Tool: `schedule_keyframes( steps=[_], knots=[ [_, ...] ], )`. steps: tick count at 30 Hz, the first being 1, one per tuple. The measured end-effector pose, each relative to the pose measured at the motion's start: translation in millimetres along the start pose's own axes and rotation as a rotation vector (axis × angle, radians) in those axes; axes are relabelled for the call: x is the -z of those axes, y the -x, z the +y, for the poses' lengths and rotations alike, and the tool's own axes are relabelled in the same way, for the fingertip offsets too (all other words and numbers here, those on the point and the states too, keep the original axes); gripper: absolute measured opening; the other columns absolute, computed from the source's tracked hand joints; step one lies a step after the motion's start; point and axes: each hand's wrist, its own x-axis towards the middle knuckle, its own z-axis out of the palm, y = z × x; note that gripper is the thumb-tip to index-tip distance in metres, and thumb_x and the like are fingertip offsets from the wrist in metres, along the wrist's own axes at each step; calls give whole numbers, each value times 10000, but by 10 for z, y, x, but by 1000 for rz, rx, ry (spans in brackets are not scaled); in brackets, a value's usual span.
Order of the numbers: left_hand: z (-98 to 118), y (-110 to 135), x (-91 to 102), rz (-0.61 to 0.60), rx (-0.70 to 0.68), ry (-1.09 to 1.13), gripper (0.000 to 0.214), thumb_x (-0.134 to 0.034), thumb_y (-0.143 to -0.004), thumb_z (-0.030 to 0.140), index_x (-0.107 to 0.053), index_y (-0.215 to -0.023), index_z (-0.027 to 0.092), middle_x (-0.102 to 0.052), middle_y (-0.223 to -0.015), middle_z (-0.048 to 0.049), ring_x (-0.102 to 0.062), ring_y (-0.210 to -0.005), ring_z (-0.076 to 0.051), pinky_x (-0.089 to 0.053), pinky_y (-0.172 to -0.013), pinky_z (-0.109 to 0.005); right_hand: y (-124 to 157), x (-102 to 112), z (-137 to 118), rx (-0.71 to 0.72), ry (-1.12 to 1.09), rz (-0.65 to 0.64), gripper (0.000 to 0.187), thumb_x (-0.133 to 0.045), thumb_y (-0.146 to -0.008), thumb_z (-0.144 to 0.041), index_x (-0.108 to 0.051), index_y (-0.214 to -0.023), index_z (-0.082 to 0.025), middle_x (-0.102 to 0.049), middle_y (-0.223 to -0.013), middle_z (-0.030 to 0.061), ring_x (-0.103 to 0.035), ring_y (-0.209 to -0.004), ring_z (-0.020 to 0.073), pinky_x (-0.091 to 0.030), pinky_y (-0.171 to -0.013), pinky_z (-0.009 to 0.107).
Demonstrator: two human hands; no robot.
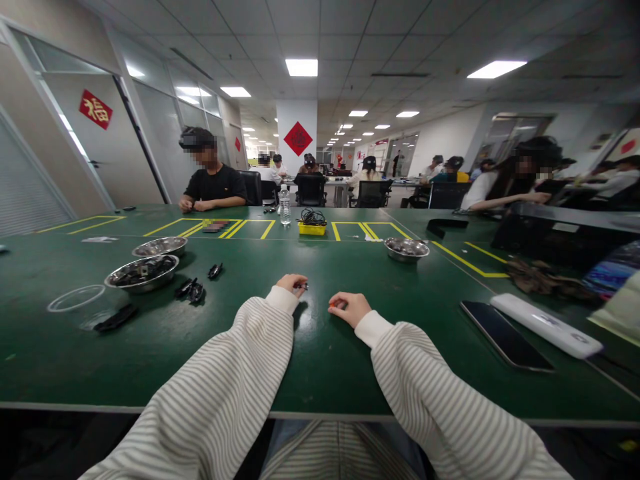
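My left hand (pixel 291 283) is closed over the middle of the green table (pixel 320 373), pinching a small dark part with a shiny bit (pixel 303 287). To its right, my right hand (pixel 350 307) is closed too, with thumb and forefinger on a tiny orange-red piece (pixel 331 305). The hands are apart, and both pieces are too small to name. Left of my left hand lie several black plastic parts (pixel 190 291), with one more black part (pixel 215 271) just beyond them.
Two steel bowls, a nearer one (pixel 143 283) holding dark parts and a farther one (pixel 160 247), stand left. Another bowl (pixel 407 251) is at right. A clear lid (pixel 77 299), yellow box with cables (pixel 312 228), bottle (pixel 285 205), phone (pixel 505 335) and white device (pixel 545 325) lie around. Co-workers sit beyond.
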Motion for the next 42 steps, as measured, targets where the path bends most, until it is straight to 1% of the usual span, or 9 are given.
schedule_keyframes(
  steps=[3, 5, 11, 15, 19, 22, 29, 37, 42],
  knots=[
    [250, 89, -88, -27, -137, 55, 275, -526, -593, 93, -559, -859, 157, -582, -753, -11, -505, -683, -101, -437, -653, -216, -4, -19, 21, -25, -76, 18, 168, -609, -583, -273, -605, -686, -141, -616, -604, 21, -559, -519, 95, -448, -553, 200],
    [345, 143, -133, -51, -172, 65, 274, -530, -591, 101, -560, -857, 156, -580, -735, -10, -500, -680, -104, -435, -646, -220, -8, -27, 33, -35, -100, 40, 172, -616, -572, -272, -605, -681, -139, -617, -597, 23, -566, -520, 100, -459, -553, 203],
    [391, 204, -183, -207, -91, 21, 275, -543, -577, 110, -575, -845, 165, -582, -721, -1, -496, -644, -102, -424, -632, -218, -15, -19, 23, -88, -122, 97, 193, -633, -547, -259, -603, -689, -132, -618, -585, 29, -569, -509, 105, -480, -537, 212],
    [384, 194, -170, -257, -70, -15, 259, -547, -591, 139, -582, -846, 168, -582, -753, -6, -496, -681, -111, -412, -652, -219, -22, -22, 12, -104, -157, 57, 171, -633, -547, -239, -617, -677, -129, -622, -577, 33, -580, -523, 112, -488, -545, 210],
    [355, 188, -175, -229, -30, -93, 214, -566, -608, 245, -605, -809, 180, -565, -735, -21, -486, -721, -139, -399, -675, -250, -23, -30, 9, -103, -184, 30, 175, -621, -555, -212, -637, -708, -129, -639, -616, 45, -589, -538, 117, -495, -564, 213],
    [329, 187, -183, -221, -55, -109, 167, -562, -621, 287, -622, -749, 199, -553, -730, -24, -477, -720, -139, -393, -670, -251, -22, -33, 8, -100, -202, 25, 195, -615, -556, -197, -638, -734, -122, -643, -634, 52, -592, -545, 121, -497, -561, 214],
    [359, 195, -178, -87, -185, -3, 141, -547, -619, 220, -599, -745, 183, -548, -670, -2, -476, -664, -107, -399, -635, -217, -13, -12, -23, -91, -211, 45, 180, -616, -556, -222, -624, -704, -118, -637, -615, 47, -585, -535, 115, -488, -544, 209],
    [410, 221, -134, -19, -175, 60, 134, -521, -624, 203, -562, -748, 176, -543, -650, 14, -485, -593, -84, -405, -566, -197, -9, -33, 42, -60, -213, 115, 192, -600, -583, -289, -616, -714, -149, -629, -592, 28, -577, -512, 112, -483, -511, 213],
    [414, 228, -129, -14, -207, 86, 138, -511, -632, 202, -551, -759, 169, -544, -660, 13, -484, -585, -78, -404, -562, -190, -12, -35, 28, -49, -268, 89, 183, -585, -587, -243, -620, -733, -139, -637, -630, 40, -584, -529, 116, -491, -509, 211]
  ],
)
